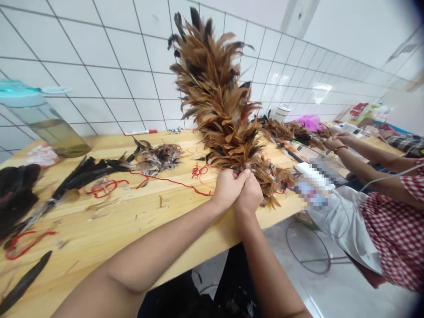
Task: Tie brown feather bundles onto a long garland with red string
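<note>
One feather duster, left hand, right hand gripping.

Small craft workshop, prob. for feather goods: long wooden bench strewn w/ loose dark feathers & red thread scraps, tall brown feather duster rising off it. Second worker sits alongside at same bench w/ more feather bundles. White tiled wall behind, bare floor below
</note>
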Action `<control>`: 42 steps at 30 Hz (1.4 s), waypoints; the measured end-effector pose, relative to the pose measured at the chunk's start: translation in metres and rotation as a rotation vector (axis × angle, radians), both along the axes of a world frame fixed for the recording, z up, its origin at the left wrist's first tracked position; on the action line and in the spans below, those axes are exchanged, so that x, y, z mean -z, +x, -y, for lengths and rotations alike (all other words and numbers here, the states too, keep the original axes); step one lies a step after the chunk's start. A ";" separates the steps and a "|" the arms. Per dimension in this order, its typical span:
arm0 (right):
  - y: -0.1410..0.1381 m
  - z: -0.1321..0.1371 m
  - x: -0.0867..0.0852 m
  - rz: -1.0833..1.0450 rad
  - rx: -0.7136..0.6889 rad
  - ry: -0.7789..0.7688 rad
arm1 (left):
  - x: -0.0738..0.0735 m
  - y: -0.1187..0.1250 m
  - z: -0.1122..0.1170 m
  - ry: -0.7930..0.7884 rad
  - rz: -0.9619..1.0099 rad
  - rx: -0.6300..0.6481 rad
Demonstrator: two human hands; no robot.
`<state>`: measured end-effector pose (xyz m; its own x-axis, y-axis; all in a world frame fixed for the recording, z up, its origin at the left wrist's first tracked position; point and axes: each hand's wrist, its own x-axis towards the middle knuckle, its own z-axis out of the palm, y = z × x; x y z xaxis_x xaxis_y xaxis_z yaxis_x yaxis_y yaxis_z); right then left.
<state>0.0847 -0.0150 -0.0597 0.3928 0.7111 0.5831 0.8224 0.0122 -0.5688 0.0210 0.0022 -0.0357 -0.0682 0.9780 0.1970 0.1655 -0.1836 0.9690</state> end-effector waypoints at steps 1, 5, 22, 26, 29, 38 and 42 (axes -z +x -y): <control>-0.002 0.001 0.000 -0.005 -0.005 -0.043 | 0.000 -0.001 -0.002 -0.003 -0.016 -0.008; -0.004 0.002 -0.001 -0.104 -0.111 -0.184 | 0.001 -0.008 -0.008 -0.018 -0.078 -0.051; 0.050 -0.002 -0.016 -1.406 -1.134 -0.598 | 0.004 -0.024 -0.023 -0.181 0.407 0.252; 0.048 -0.012 -0.011 -1.459 -1.154 -0.637 | 0.003 -0.021 -0.015 -0.256 0.449 0.372; 0.044 -0.013 -0.016 -1.418 -1.174 -0.629 | 0.003 -0.023 -0.014 -0.237 0.436 0.421; 0.034 -0.012 -0.014 -1.060 -0.970 -0.287 | 0.002 -0.025 -0.023 -0.136 0.420 0.489; 0.029 -0.016 -0.008 -0.650 -0.666 -0.189 | 0.000 -0.020 -0.021 -0.039 0.353 0.397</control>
